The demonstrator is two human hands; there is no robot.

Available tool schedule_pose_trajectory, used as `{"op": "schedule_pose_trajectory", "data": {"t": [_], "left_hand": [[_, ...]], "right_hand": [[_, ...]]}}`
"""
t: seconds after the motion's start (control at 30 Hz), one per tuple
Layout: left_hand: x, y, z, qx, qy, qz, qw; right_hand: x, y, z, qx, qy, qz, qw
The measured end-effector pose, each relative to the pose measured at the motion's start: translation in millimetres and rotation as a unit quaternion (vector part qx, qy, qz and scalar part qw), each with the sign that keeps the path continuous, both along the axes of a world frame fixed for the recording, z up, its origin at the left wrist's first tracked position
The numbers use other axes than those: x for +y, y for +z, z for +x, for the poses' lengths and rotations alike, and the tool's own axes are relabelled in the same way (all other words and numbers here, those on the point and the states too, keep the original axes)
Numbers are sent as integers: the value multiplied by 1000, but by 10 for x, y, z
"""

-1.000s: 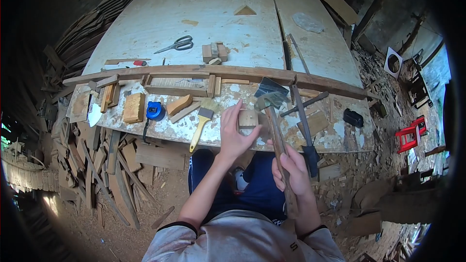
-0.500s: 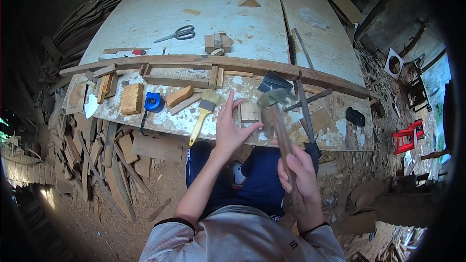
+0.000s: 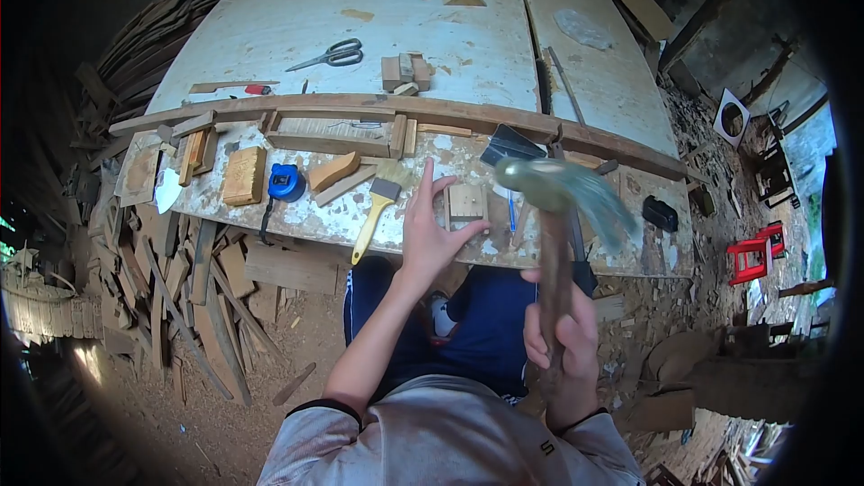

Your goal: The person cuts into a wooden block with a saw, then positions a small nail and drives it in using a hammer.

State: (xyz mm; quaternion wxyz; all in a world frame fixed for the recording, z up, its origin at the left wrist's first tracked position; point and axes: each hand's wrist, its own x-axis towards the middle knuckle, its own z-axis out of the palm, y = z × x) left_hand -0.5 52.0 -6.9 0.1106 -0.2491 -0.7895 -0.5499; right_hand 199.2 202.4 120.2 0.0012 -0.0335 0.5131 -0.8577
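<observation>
A claw hammer (image 3: pixel 553 256) is upright in my right hand (image 3: pixel 569 337), its fingers wrapped round the wooden handle. The hammer's metal head is raised above the bench and blurred at the claw. My left hand (image 3: pixel 432 232) rests at the bench's near edge, thumb and fingers curved round a small wooden block (image 3: pixel 466 202) and steadying it. Small raised points show on the block's top; I cannot make out what they are. To the left of that hand lies a paintbrush (image 3: pixel 371 221) with a yellow handle. A blue pencil or pen (image 3: pixel 511 214) lies right of the block.
A long wooden rail (image 3: pixel 360 106) crosses the workbench (image 3: pixel 297 13). About it lie a blue tape measure (image 3: pixel 286 183), wood blocks (image 3: pixel 243 176), scissors (image 3: pixel 340 54) and a black case-like object (image 3: pixel 660 213). Scrap wood (image 3: pixel 198 306) is piled at the floor's left.
My right hand has lifted the hammer and moved it slightly right, its head rising away from beside the block. My left hand has stayed almost in place round the block.
</observation>
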Motion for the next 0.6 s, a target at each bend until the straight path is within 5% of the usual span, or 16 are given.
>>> {"op": "schedule_pose_trajectory", "data": {"t": [0.03, 0.13, 0.2, 0.27, 0.37, 0.5, 0.6], "left_hand": [[2, 8, 6, -6, -2, 2, 1000], [-14, 23, -8, 16, 6, -8, 1000], [2, 40, 10, 3, 9, 12, 1000], [4, 45, 27, -21, 0, 16, 1000], [10, 28, 28, -28, 3, 13, 1000], [-4, -17, 0, -14, -2, 11, 1000], [-26, -5, 2, -9, -13, 18, 1000]], "right_hand": [[-5, -35, 3, 64, 2, -19, 998], [16, -180, -49, -21, -6, 40, 999], [-9, -216, -183, -210, -5, 45, 977], [6, -42, -180, -222, -10, 8, 975], [-27, 59, -21, -70, -28, 26, 997], [-18, -173, -38, -12, -28, 35, 999], [30, -172, -212, -244, -3, 30, 969]]}}
